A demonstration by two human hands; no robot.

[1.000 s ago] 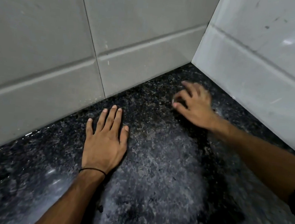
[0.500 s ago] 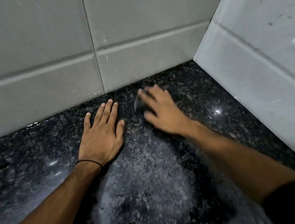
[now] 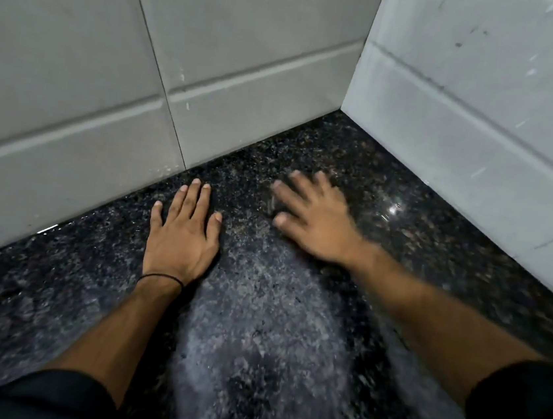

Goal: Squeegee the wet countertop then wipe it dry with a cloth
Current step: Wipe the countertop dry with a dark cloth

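Note:
The black speckled granite countertop [image 3: 288, 331] fills the lower view and meets grey tiled walls in a corner. A dull greyish smear runs down its middle, and a glossy highlight [image 3: 394, 209] sits near the right wall. My left hand [image 3: 181, 233] lies flat, palm down, on the counter close to the back wall, holding nothing. My right hand [image 3: 315, 220] is spread palm down just to its right, blurred by motion. A small grey sliver [image 3: 271, 205] shows between its thumb and forefinger; I cannot tell what it is. No squeegee or cloth is clearly visible.
The back tiled wall [image 3: 215, 64] and the right tiled wall [image 3: 486, 112] close off the corner [image 3: 344, 112]. A thin black band circles my left wrist [image 3: 160, 277]. Dark sleeves cover both upper forearms at the bottom edge.
My right hand swept left from near the corner toward my left hand, then shifted slightly back right. My left hand stayed flat in place.

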